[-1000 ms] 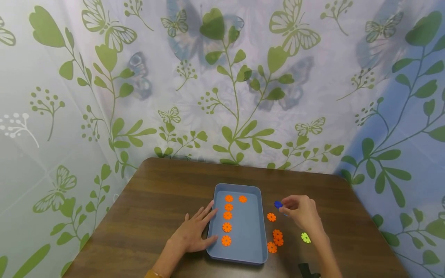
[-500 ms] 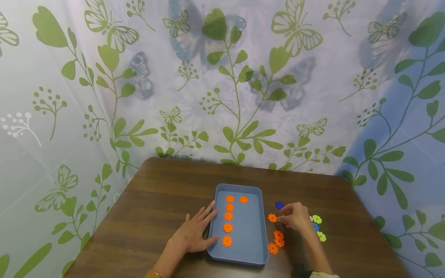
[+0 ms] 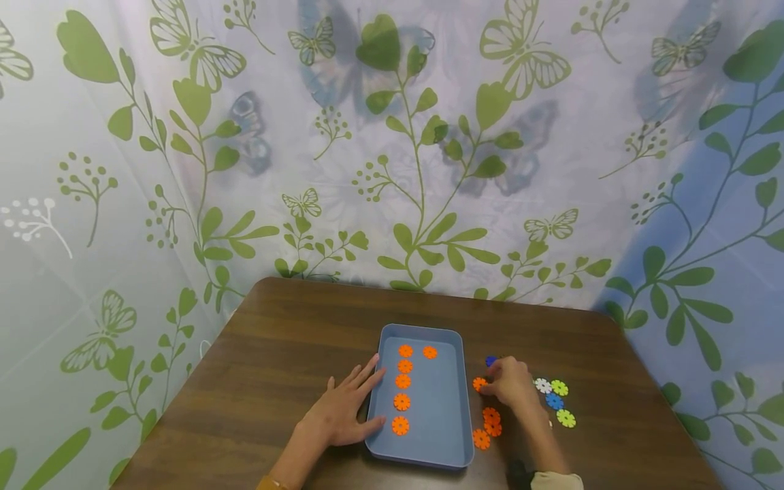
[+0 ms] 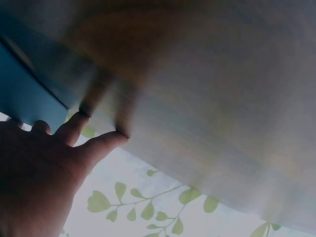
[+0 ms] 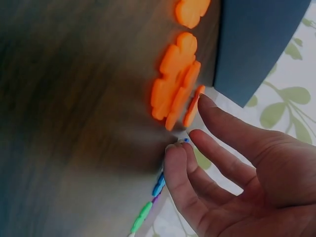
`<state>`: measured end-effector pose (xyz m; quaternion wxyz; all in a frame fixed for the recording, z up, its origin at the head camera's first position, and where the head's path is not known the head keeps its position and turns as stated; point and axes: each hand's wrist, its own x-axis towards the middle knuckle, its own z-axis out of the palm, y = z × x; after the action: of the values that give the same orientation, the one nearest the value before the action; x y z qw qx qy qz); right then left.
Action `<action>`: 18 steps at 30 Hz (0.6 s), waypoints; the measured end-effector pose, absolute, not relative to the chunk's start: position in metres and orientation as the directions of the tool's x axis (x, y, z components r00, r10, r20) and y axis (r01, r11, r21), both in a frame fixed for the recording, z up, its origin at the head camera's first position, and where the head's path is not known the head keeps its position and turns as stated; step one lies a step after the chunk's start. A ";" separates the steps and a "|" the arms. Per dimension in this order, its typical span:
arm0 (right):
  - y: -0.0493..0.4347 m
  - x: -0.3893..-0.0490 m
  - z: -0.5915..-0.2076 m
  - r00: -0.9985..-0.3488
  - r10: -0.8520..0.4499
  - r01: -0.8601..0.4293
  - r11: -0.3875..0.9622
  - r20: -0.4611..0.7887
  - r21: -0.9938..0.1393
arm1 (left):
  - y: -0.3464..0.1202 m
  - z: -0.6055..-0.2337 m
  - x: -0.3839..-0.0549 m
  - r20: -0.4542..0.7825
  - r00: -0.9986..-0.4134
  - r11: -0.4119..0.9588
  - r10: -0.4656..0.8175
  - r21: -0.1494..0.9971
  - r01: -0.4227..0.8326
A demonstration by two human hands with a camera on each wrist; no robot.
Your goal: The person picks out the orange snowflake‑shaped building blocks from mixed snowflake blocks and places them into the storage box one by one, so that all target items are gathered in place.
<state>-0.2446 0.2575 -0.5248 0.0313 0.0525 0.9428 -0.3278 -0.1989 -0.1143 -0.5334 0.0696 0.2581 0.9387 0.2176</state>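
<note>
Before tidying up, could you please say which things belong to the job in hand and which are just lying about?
Likely in use: tray, orange discs, left hand, right hand.
Seemingly lying about: white disc, light-blue disc, yellow-green discs.

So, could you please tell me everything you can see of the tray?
The tray is a shallow, blue-grey rectangle with rounded corners and low walls, apparently smooth plastic. It lies flat on the brown table, its long sides running roughly front to back. Six orange pieces lie inside: five in a column along the left wall, one beside the column's far end. The left grip lies spread across its left rim.
</note>
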 end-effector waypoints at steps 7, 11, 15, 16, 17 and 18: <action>0.255 -0.247 -0.527 -0.992 0.086 0.123 0.797 -0.089 -0.591 | -0.115 -0.536 -0.200 -0.009 -0.856 0.769 0.517 0.444 0.460; 0.255 -0.249 -0.527 -0.990 0.087 0.133 0.800 -0.107 -0.585 | -0.115 -0.535 -0.200 -0.010 -0.856 0.769 0.517 0.444 0.460; 0.256 -0.248 -0.525 -0.989 0.088 0.142 0.797 -0.120 -0.587 | -0.115 -0.535 -0.201 -0.013 -0.856 0.770 0.517 0.443 0.459; 0.256 -0.248 -0.524 -0.988 0.094 0.147 0.796 -0.120 -0.587 | -0.115 -0.536 -0.201 -0.013 -0.856 0.771 0.517 0.442 0.459; 0.256 -0.247 -0.523 -0.988 0.097 0.149 0.794 -0.119 -0.589 | -0.115 -0.536 -0.201 -0.014 -0.856 0.771 0.517 0.441 0.459; 0.256 -0.247 -0.523 -0.988 0.099 0.150 0.792 -0.118 -0.591 | -0.115 -0.536 -0.200 -0.013 -0.856 0.771 0.517 0.442 0.459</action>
<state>-0.2471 0.2560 -0.5234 0.0404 0.0658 0.9458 -0.3154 -0.2005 -0.1150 -0.5357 0.0672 0.2599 0.9386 0.2168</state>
